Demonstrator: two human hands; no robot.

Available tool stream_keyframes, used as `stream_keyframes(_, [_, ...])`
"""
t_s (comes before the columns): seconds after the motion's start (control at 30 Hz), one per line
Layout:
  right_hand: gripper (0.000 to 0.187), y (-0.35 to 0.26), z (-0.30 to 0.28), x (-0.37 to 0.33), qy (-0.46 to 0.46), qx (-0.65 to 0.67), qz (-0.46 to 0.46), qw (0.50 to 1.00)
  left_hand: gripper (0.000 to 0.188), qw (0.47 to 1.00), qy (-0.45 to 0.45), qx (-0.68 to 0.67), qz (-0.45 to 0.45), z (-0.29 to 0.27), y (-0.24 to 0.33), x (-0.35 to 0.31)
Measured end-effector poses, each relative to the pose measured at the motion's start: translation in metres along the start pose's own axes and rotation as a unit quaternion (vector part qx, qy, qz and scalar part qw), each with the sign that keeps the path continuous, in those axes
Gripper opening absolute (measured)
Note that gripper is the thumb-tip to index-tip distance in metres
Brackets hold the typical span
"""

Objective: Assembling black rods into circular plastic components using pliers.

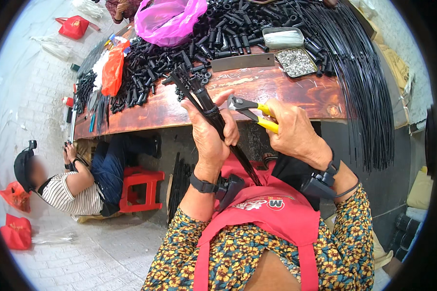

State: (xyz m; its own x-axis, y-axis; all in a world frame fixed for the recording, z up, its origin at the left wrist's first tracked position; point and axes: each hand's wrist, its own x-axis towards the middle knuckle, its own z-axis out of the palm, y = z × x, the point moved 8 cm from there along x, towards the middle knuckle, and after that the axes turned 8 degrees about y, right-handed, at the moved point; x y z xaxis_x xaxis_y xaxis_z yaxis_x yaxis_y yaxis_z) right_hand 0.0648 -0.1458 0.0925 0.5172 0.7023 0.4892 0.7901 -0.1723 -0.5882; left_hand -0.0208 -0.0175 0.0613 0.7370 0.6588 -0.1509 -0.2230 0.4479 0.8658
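A bundle of black rods (208, 103) stands tilted in the left hand (210, 138), whose curled fingers press around it; its thick upper end rises above the grip, and its thin lower end slants down to a red apron (272, 206). Just right of that grip, the right hand (294, 128) is closed around the yellow handles of a pair of pliers (245, 104). The pliers' head is near the left index fingertip; whether its jaws meet, I cannot tell.

Beyond both hands lies a reddish wooden table (277, 94). The bundle's top hides some small black rings and tubes there. Straight beyond the grips are a flat metal bar (243, 62), a tray of small metal bits (296, 62) and a tub of pale strips (283, 38). Past the left grip spreads a heap of black tubes (145, 82) with a pink bag (170, 22) on top. Right of the right grip, long black rods (369, 97) hang over the edge. Far left, another person (77, 194) sits beside a red stool (141, 189).
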Motion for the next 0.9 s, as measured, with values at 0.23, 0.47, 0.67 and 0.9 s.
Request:
stream_keyframes(0.23, [0.023,0.04,-0.042,0.047,0.046,0.0,0.093,0.995,0.098,0.999,-0.031,-0.022,0.005,-0.009,0.007,0.004])
stream_keyframes(0.47, [0.026,0.136,-0.061,0.084,0.074,-0.138,0.175,0.972,0.092,0.998,-0.046,-0.031,0.037,-0.012,0.005,0.002])
stream_keyframes(0.67, [0.017,0.161,-0.04,0.091,0.05,-0.228,0.164,0.959,0.082,0.996,-0.048,-0.044,0.059,-0.003,0.007,0.003])
stream_keyframes(0.9, [0.02,0.162,-0.023,0.102,0.014,-0.258,0.15,0.954,0.076,0.997,-0.047,-0.034,0.051,0.001,0.001,0.012])
